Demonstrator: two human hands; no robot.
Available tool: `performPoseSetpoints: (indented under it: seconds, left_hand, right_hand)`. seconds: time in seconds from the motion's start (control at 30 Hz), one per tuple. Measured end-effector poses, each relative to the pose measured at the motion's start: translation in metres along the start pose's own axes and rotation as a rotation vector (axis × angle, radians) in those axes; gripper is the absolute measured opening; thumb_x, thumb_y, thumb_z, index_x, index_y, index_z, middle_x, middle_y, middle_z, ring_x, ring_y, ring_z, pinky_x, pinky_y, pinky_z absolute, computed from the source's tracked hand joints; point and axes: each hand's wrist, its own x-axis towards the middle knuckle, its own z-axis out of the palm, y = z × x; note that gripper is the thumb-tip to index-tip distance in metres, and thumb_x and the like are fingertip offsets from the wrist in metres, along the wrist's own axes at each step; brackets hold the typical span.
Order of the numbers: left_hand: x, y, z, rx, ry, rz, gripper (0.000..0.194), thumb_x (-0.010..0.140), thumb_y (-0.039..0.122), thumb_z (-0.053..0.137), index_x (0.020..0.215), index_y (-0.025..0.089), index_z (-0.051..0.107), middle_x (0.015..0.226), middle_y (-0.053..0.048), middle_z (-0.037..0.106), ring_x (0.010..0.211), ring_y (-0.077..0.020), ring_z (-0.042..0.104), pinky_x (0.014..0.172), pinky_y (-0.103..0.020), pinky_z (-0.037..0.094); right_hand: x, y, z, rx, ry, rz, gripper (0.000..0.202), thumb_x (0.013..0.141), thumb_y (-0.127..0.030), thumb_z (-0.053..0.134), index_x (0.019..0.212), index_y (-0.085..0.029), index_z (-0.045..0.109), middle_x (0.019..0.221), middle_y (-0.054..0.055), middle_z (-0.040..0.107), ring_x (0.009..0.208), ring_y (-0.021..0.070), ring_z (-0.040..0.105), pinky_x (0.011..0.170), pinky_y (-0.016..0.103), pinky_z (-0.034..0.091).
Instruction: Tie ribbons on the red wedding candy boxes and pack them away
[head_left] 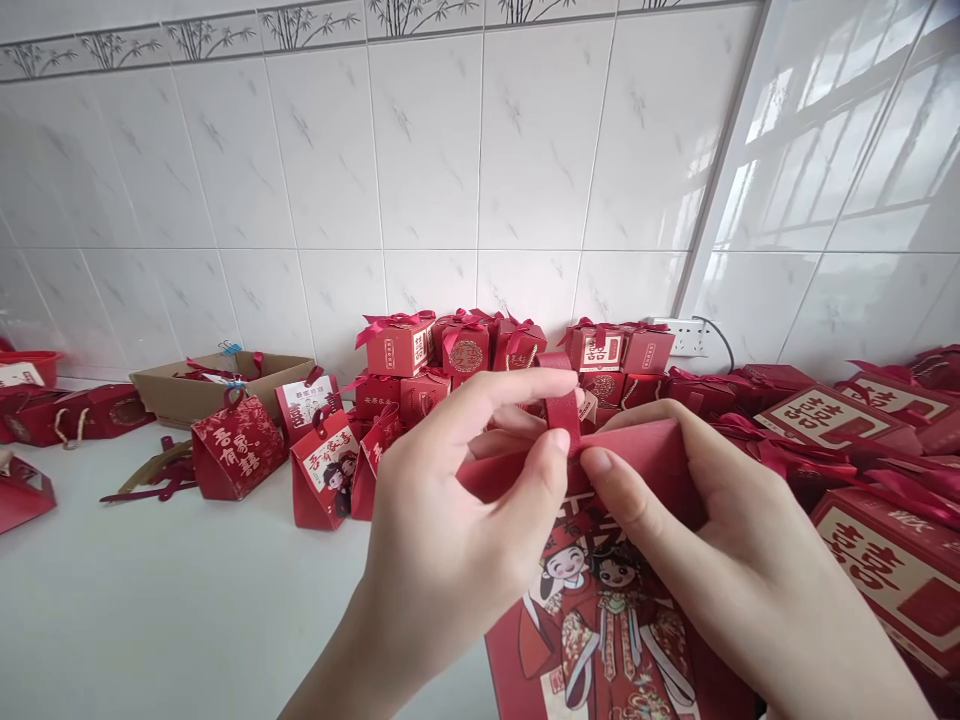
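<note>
A red gift box [630, 640] printed with a cartoon couple in traditional dress stands close in front of me. My left hand [457, 520] pinches a dark red strap [561, 405] that loops up from the box's top edge. The strap runs between the thumb and the fingers. My right hand [697, 520] grips the top edge of the same box, with the thumb on the near face beside the strap's base and the fingers behind. Both thumb tips nearly meet at the strap. The far side of the box and most right fingertips are hidden.
Small red boxes with ribbons [401, 345] are stacked against the tiled wall. Upright triangular boxes [238, 445] stand to the left by a cardboard tray [217, 395] and loose straps [161, 470]. Larger red boxes [892, 560] crowd the right. A power strip [686, 337] rests at the wall.
</note>
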Motion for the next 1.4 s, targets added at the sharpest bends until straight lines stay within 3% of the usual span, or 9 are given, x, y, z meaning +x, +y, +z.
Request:
performPoseSetpoints:
  seconds: [0.37,0.6,0.73,0.97,1.4]
  left_hand:
    - [0.0001,0.0012,-0.0013,-0.039,-0.063,-0.055,0.031,0.077,0.013,0.058,0.105,0.021,0.064,0.092,-0.003,0.069,0.086,-0.0185,0.066,0.072,-0.026,0.059]
    - [-0.0005,0.006,-0.0047,-0.064,-0.136,-0.063,0.043,0.073,0.006,0.057,0.112,0.023,0.062,0.089,-0.003,0.069,0.101,-0.0243,0.062,0.081,-0.03,0.058]
    - [-0.0006,0.0054,-0.0054,-0.069,-0.163,-0.06,0.045,0.073,0.004,0.056,0.114,0.024,0.059,0.098,-0.002,0.067,0.102,-0.0234,0.062,0.08,-0.028,0.059]
    - [-0.0002,0.0048,-0.0042,-0.072,-0.167,-0.061,0.044,0.075,0.005,0.055,0.114,0.024,0.058,0.092,-0.001,0.068,0.1,-0.0226,0.063,0.084,-0.029,0.058]
    - [-0.0005,0.0072,-0.0048,-0.112,-0.143,-0.077,0.045,0.074,0.005,0.055,0.114,0.024,0.057,0.1,-0.005,0.067,0.099,-0.0222,0.063,0.083,-0.031,0.058]
  right_hand:
    - [-0.0022,-0.002,-0.003,0.004,-0.026,-0.018,0.02,0.084,-0.041,0.053,0.077,-0.023,0.052,0.063,0.0,0.064,0.05,0.0144,0.061,0.035,0.021,0.043]
    - [-0.0012,-0.0008,-0.004,0.009,-0.033,0.0,0.018,0.085,-0.04,0.052,0.079,-0.023,0.054,0.065,0.001,0.065,0.054,0.0149,0.06,0.044,0.022,0.047]
    - [-0.0028,0.0001,-0.0037,0.034,-0.055,0.025,0.02,0.087,-0.041,0.051,0.08,-0.022,0.053,0.066,0.0,0.063,0.051,0.0132,0.056,0.05,0.023,0.05]
    - [-0.003,-0.0002,-0.0032,0.057,-0.061,0.046,0.021,0.087,-0.04,0.05,0.079,-0.021,0.054,0.064,0.0,0.062,0.053,0.0136,0.056,0.054,0.024,0.05]
    - [-0.0029,-0.0048,-0.0051,0.02,-0.038,0.017,0.018,0.085,-0.039,0.052,0.079,-0.022,0.055,0.06,0.0,0.062,0.054,0.016,0.059,0.046,0.023,0.048]
